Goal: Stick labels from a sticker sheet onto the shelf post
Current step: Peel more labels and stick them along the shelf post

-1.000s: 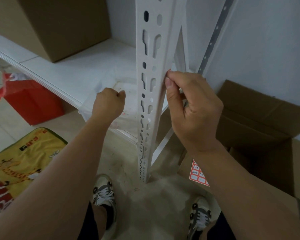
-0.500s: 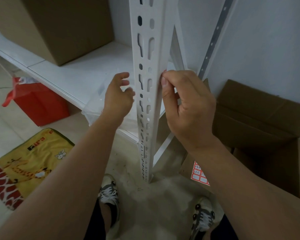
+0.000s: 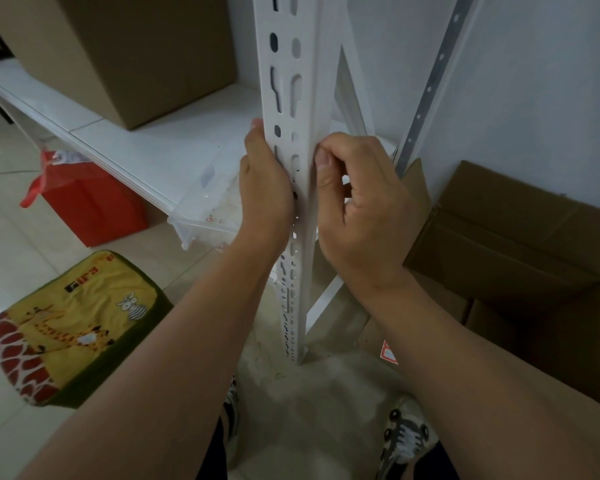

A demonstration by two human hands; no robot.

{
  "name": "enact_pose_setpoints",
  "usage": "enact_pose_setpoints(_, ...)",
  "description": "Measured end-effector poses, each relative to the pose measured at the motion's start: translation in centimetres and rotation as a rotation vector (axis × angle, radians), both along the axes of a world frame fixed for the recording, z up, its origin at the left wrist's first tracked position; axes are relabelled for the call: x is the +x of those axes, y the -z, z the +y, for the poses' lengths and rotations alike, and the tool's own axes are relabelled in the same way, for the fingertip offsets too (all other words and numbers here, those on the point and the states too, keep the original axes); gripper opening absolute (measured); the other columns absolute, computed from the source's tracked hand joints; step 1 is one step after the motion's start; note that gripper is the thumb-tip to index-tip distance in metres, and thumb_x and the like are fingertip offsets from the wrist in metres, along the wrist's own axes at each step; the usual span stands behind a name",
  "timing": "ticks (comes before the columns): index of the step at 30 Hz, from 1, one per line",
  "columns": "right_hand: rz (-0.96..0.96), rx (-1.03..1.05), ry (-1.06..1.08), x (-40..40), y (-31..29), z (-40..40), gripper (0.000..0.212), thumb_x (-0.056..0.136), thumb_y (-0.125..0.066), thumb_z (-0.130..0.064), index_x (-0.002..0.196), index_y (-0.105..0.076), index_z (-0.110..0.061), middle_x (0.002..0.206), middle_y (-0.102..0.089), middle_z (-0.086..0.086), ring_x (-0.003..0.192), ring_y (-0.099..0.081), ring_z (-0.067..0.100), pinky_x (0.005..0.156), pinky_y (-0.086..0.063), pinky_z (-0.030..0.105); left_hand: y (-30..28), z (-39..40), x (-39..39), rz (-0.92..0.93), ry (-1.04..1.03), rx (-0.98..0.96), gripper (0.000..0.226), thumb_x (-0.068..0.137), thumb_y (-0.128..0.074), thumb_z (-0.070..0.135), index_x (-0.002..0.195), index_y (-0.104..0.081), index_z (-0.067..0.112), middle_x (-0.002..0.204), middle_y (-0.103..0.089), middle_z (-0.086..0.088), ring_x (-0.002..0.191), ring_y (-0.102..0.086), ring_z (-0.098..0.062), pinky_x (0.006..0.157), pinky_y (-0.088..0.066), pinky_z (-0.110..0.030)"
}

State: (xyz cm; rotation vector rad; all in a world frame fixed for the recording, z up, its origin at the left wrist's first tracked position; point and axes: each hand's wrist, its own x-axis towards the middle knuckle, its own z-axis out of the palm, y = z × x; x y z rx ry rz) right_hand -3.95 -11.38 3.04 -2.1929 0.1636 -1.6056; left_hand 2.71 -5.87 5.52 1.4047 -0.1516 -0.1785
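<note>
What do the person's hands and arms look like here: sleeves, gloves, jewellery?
Both forearms are bare, no sleeves in view. The left hand and right hand wear no gloves; no rings, watch or wristband visible. The right thumbnail is short and unpainted.

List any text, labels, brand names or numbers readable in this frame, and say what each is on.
"ira", partial red lettering after a black mark: on the yellow giraffe-print cushion on the floor.
Red-bordered sticker sheet by the white slotted metal shelf post: mostly hidden, nothing readable.
Brown cardboard boxes: no print visible.
</note>
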Motion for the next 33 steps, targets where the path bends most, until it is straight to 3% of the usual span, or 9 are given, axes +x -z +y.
enact_pose_setpoints(4, 0.029, 0.032, -0.094, -0.54, 0.99, -0.25, 0.010, 0.093, -0.058, 0.000, 0.091, -0.067, 0.005, 0.085, -0.067, 0.012, 0.080, -0.057, 0.012, 0.070, -0.045, 0.013, 0.14, -0.22, -0.16, 0.000, -0.022, 0.010, 0.040, 0.105, -0.027, 0.038, 0.085, -0.058, 0.022, 0.098, -0.066, -0.007, 0.095, -0.062, -0.020, 0.098, -0.050, -0.045)
enact_pose_setpoints(7, -0.023, 0.087, -0.121, -0.77, 0.78, -0.11, 0.014, 0.093, -0.057, -0.004, 0.098, -0.067, 0.005, 0.091, -0.069, 0.012, 0.083, -0.063, 0.013, 0.072, -0.052, 0.018, -0.03, -0.22, -0.17, 0.013, -0.022, 0.025, 0.037, 0.104, -0.026, 0.039, 0.102, -0.058, 0.020, 0.114, -0.064, -0.010, 0.105, -0.061, -0.022, 0.103, -0.046, -0.047)
enact_pose_setpoints(10, -0.032, 0.091, -0.099, -0.61, 0.32, 0.06, 0.020, 0.093, -0.059, -0.007, 0.108, -0.066, 0.005, 0.098, -0.070, 0.013, 0.091, -0.063, 0.012, 0.077, -0.054, 0.018, 0.12, -0.23, -0.08, -0.003, -0.002, 0.013, 0.038, 0.106, -0.025, 0.037, 0.092, -0.058, 0.023, 0.101, -0.066, -0.003, 0.094, -0.062, -0.014, 0.096, -0.049, -0.037)
enact_pose_setpoints(14, -0.059, 0.029, -0.072, -0.37, 0.28, 0.06, 0.015, 0.092, -0.061, -0.003, 0.101, -0.068, 0.006, 0.094, -0.071, 0.014, 0.089, -0.064, 0.014, 0.077, -0.053, 0.018, 0.09, -0.03, 0.02, -0.001, -0.004, -0.014, 0.046, 0.106, -0.027, 0.033, 0.069, -0.054, 0.025, 0.059, -0.061, 0.013, 0.059, -0.060, 0.004, 0.066, -0.048, -0.018)
enact_pose_setpoints(18, -0.069, -0.006, -0.050, -0.33, 0.21, -0.21, 0.015, 0.092, -0.059, -0.006, 0.096, -0.070, 0.005, 0.089, -0.071, 0.013, 0.085, -0.064, 0.014, 0.073, -0.054, 0.019, 0.12, 0.00, 0.09, -0.004, 0.002, 0.000, 0.042, 0.105, -0.027, 0.034, 0.076, -0.056, 0.027, 0.077, -0.064, 0.009, 0.071, -0.060, -0.001, 0.069, -0.047, -0.020)
enact_pose_setpoints(21, -0.064, -0.007, -0.049, -0.38, 0.29, -0.20, 0.014, 0.091, -0.061, -0.004, 0.098, -0.070, 0.005, 0.091, -0.071, 0.013, 0.086, -0.065, 0.014, 0.075, -0.054, 0.019, 0.34, 0.16, 0.31, -0.007, 0.012, 0.014, 0.044, 0.105, -0.027, 0.034, 0.073, -0.057, 0.027, 0.066, -0.063, 0.012, 0.066, -0.061, 0.002, 0.068, -0.049, -0.019)
enact_pose_setpoints(25, -0.054, -0.009, -0.053, -0.51, 0.39, -0.30, 0.015, 0.091, -0.062, -0.002, 0.101, -0.069, 0.006, 0.093, -0.072, 0.014, 0.088, -0.066, 0.016, 0.078, -0.054, 0.021, 0.43, 0.17, 0.48, 0.004, 0.054, 0.023, 0.041, 0.105, -0.027, 0.035, 0.080, -0.059, 0.025, 0.074, -0.062, 0.006, 0.074, -0.061, -0.008, 0.075, -0.049, -0.027)
enact_pose_setpoints(33, -0.024, -0.063, -0.052, -0.49, 0.05, -0.65, 0.014, 0.093, -0.060, -0.004, 0.097, -0.070, 0.005, 0.092, -0.071, 0.013, 0.087, -0.064, 0.015, 0.075, -0.054, 0.022, 0.37, 0.29, 0.44, 0.005, 0.060, 0.010, 0.046, 0.105, -0.025, 0.033, 0.071, -0.055, 0.029, 0.053, -0.060, 0.016, 0.057, -0.060, 0.005, 0.063, -0.046, -0.018)
